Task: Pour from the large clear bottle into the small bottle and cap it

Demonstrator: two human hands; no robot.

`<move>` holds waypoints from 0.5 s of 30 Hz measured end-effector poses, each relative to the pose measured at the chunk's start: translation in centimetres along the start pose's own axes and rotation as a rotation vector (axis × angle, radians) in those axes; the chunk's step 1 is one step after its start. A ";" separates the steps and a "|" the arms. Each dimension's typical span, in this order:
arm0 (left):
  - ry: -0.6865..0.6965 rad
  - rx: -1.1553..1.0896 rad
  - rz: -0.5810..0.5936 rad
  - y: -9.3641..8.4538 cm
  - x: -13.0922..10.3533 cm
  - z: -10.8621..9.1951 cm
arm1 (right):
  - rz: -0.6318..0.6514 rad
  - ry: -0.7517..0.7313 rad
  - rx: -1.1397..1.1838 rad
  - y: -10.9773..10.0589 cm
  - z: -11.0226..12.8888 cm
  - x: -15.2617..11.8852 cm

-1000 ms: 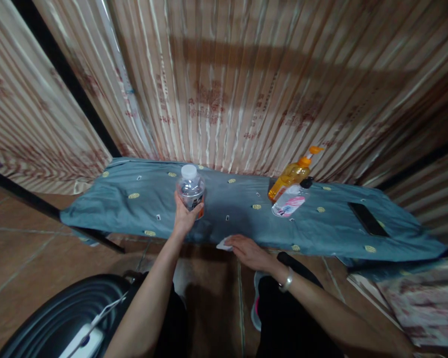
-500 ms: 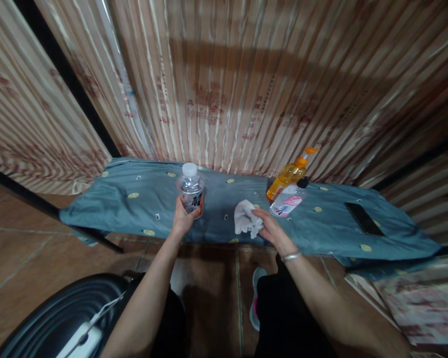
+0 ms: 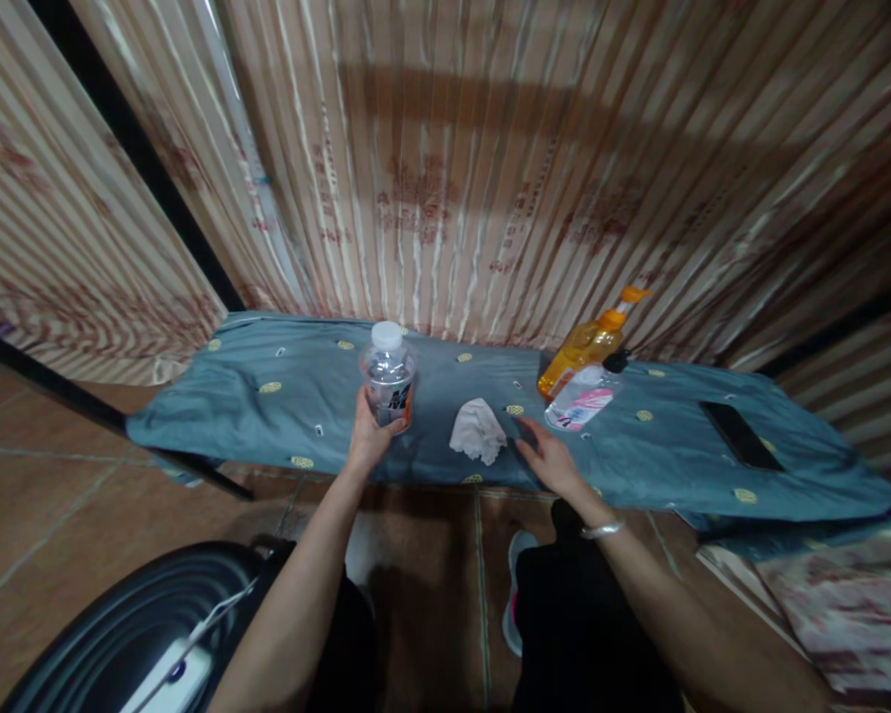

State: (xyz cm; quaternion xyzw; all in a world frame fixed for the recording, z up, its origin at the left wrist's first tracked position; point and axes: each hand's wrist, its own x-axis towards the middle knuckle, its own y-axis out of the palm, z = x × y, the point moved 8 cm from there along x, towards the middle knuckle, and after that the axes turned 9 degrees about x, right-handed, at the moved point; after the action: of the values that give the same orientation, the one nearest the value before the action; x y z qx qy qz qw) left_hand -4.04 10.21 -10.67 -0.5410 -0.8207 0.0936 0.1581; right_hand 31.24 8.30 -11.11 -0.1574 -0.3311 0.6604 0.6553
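Observation:
Wrapped around the lower left side of a clear plastic bottle (image 3: 388, 374) with a white cap is my left hand (image 3: 369, 436). The bottle stands upright on the blue-green cloth (image 3: 252, 416). A crumpled white cloth (image 3: 477, 431) lies to its right. Just right of that white cloth, not touching it, my right hand (image 3: 549, 454) has its fingers apart and holds nothing. Behind my right hand are a clear bottle with a pink label and black cap (image 3: 580, 399) and an orange pump bottle (image 3: 583, 349).
A black phone (image 3: 741, 436) lies at the right of the covered surface. Pleated curtains (image 3: 431, 198) hang behind it. Dark metal poles (image 3: 141, 158) flank the sides. At the lower left is a round black object (image 3: 74, 634) with a white device and cable on it.
My right hand has let go of the white cloth and moved slightly right. The white cloth now lies flat on the surface. My left hand still holds the bottle.

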 end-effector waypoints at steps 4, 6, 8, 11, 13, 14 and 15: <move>0.014 0.032 0.022 0.2 -0.2 0.1 | -0.109 0.136 -0.048 -6.4 -5.2 -3.2; 0.029 0.053 0.034 0.2 -0.3 0.0 | -0.170 0.222 -0.112 -10.1 -8.3 -4.4; 0.041 0.079 0.035 0.2 -0.5 -0.1 | -0.249 0.326 -0.233 -14.0 -11.2 -5.2; 0.049 0.123 0.029 -0.2 -0.8 -0.1 | -0.338 0.485 -0.422 -19.6 -14.8 -5.9; 0.036 0.167 0.004 -1.0 -1.1 0.3 | -0.388 0.544 -0.506 -22.8 -16.6 -6.0; 0.021 0.195 -0.027 -1.7 -1.2 0.5 | -0.405 0.545 -0.531 -24.1 -17.3 -6.0; 0.009 0.221 -0.054 -2.5 -1.4 0.8 | -0.420 0.541 -0.559 -25.3 -18.0 -6.0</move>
State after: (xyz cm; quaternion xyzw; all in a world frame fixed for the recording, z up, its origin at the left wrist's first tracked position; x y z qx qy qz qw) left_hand -5.98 7.91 -10.80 -0.4983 -0.8189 0.1768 0.2232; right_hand 62.62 4.65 -9.31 -0.4251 -0.3384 0.3328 0.7708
